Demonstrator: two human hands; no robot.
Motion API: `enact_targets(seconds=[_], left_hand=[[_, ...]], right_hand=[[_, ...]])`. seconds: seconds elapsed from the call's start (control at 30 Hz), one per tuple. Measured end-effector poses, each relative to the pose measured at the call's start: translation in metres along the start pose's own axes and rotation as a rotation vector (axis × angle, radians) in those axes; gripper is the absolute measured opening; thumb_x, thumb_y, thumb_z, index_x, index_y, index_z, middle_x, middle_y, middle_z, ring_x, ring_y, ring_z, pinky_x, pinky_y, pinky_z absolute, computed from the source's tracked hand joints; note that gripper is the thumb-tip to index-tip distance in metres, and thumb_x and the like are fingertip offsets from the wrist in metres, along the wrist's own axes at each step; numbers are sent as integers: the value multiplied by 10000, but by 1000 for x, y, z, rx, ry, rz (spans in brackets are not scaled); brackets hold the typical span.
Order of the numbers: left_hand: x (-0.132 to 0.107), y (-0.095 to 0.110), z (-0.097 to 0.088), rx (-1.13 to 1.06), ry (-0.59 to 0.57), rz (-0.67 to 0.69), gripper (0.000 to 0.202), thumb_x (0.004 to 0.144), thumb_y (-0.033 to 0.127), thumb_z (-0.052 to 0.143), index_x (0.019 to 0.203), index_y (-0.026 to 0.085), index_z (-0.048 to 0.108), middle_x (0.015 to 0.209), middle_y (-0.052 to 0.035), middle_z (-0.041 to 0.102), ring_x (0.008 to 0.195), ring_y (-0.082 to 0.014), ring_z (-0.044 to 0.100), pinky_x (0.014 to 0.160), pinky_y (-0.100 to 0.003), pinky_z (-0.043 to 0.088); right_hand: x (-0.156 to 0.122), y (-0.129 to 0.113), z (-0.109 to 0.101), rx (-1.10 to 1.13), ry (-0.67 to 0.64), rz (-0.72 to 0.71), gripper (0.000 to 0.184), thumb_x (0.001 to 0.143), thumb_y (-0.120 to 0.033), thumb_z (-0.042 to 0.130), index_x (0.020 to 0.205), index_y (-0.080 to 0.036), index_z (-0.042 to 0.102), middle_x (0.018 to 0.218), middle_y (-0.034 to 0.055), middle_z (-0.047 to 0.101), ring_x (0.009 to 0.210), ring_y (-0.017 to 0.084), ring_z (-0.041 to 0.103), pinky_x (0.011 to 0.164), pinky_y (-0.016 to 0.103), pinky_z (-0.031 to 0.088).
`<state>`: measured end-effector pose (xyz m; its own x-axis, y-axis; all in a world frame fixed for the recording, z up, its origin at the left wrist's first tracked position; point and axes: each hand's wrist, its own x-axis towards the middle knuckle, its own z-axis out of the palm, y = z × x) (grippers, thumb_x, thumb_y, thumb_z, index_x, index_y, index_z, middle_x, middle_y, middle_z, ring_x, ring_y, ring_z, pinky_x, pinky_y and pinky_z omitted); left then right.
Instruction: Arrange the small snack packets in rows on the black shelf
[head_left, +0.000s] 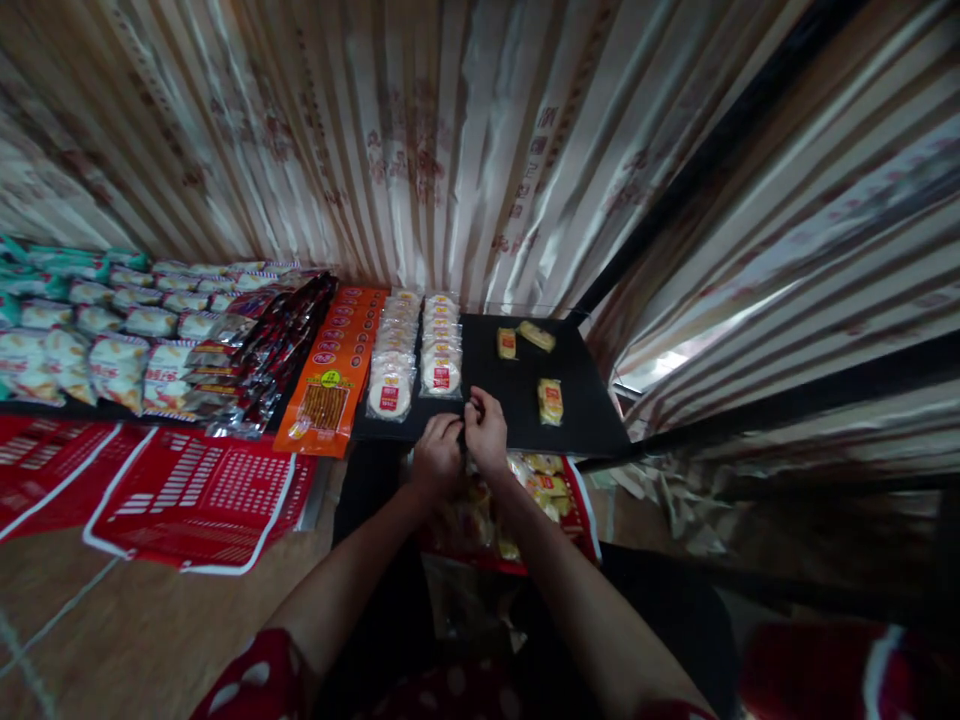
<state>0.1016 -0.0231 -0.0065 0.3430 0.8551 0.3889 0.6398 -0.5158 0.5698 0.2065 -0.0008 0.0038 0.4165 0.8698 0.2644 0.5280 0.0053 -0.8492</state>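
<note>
My left hand [438, 456] and my right hand [487, 434] are side by side at the front edge of the black tabletop [495, 400]. Both have curled fingers, and anything between them is hidden. Just beyond my fingers stand two overlapping rows of round white crackers in clear packets, a left row [391, 375] and a right row [441, 355]. To the right lie three small yellow snack packets: one near the front [550, 401], two farther back [507, 344]. Below my hands, a red basket [589, 510] holds several yellow packets, partly covered by my forearms.
A flat orange snack bag [324, 370] lies left of the crackers, beside dark red packets [281, 340] and rows of white bags [120, 365]. Red baskets [202, 500] stand below on the left. A pleated curtain [420, 140] and black poles [675, 215] border the table.
</note>
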Motion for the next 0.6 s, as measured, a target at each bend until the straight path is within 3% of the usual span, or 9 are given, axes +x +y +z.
enact_targets(seconds=[0.13, 0.27, 0.33, 0.43, 0.5, 0.6], left_hand=[[-42, 11, 5, -65, -289, 4, 239, 823, 146, 397, 968, 146, 587, 1011, -83, 612, 951, -178, 553, 854, -315, 472], [-81, 13, 21, -1, -527, -99, 206, 765, 166, 501, 947, 151, 596, 1028, -93, 599, 1004, -199, 528, 915, -329, 428], [-93, 11, 29, 7, -578, -111, 206, 770, 192, 510, 950, 153, 600, 1033, -91, 597, 1040, -203, 509, 964, -336, 389], [-100, 10, 36, 12, -609, -132, 264, 807, 184, 443, 1032, 157, 579, 1095, -86, 584, 1077, -195, 498, 995, -337, 362], [-98, 11, 36, 38, -629, -159, 321, 811, 165, 411, 1097, 141, 556, 1162, -98, 568, 1118, -202, 487, 1010, -339, 353], [-92, 16, 33, 58, -659, -190, 391, 807, 158, 395, 1174, 111, 520, 1226, -121, 552, 1158, -214, 480, 1021, -346, 353]], right_hand=[[-52, 9, -26, 110, -43, 16, 325, 856, -323, 371, 1074, -173, 559, 1012, 101, 622, 816, 163, 612, 720, 311, 506], [-104, 36, -51, -129, -80, 113, 316, 847, -393, 387, 987, -191, 586, 959, 91, 643, 875, 199, 591, 795, 347, 467], [-124, 51, -61, -324, -152, 240, 337, 821, -414, 438, 1001, -172, 588, 971, 117, 634, 907, 227, 583, 790, 348, 450], [-142, 63, -69, -496, -394, 370, 373, 823, -423, 457, 1085, -182, 566, 1027, 116, 630, 934, 234, 592, 769, 326, 431], [-144, 63, -69, -539, -507, 389, 358, 851, -401, 415, 1086, -180, 569, 1067, 118, 624, 931, 231, 600, 754, 316, 423], [-138, 59, -67, -543, -549, 360, 300, 852, -333, 392, 963, -168, 617, 1024, 121, 642, 889, 231, 610, 728, 311, 419]])
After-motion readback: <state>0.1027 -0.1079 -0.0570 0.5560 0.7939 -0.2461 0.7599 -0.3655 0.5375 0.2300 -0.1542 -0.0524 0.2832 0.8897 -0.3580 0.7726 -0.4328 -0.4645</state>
